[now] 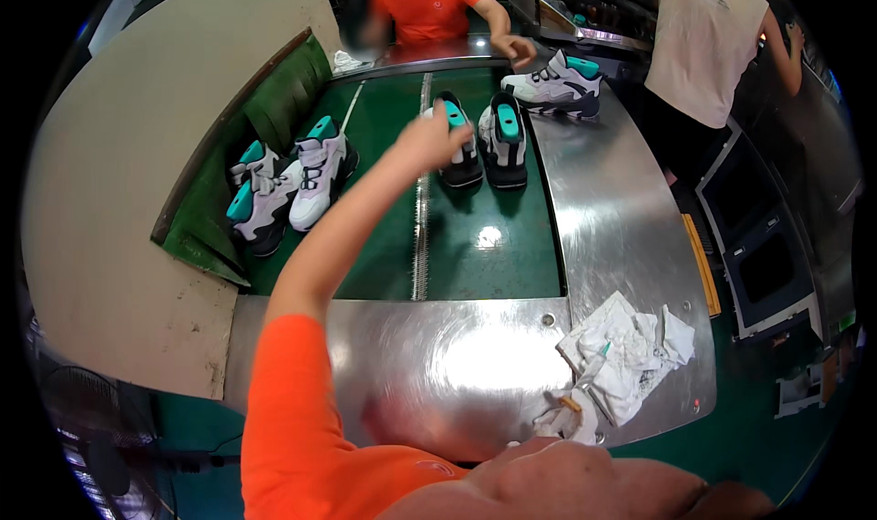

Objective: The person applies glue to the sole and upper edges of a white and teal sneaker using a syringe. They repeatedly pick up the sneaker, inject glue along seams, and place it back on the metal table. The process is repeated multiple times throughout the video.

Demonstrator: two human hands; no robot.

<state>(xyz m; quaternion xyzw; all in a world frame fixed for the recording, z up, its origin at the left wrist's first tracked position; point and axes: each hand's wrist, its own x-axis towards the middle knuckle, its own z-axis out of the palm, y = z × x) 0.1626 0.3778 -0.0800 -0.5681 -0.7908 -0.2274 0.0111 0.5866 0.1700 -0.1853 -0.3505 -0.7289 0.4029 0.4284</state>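
My left hand (431, 143) reaches forward over the green conveyor belt (384, 255) and is closed at the ankle collar of a white-and-black sneaker (464, 171). A teal insert shows at the top of that shoe. Just to its right stands a matching sneaker (507, 159), upright, heel toward me, also with a teal insert. Left of my forearm, a white-and-lilac sneaker (312, 187) sits beside a grey-and-white sneaker (265, 211), with another shoe (257, 161) partly hidden behind. My right hand is out of view.
A metal rim (621, 219) frames the belt, with a sneaker (559, 89) on its far right. White cloths (626, 356) and a small tool lie on the near right. A green guard (265, 127) lines the left. Across stands a co-worker (429, 9); another person (703, 45) works right.
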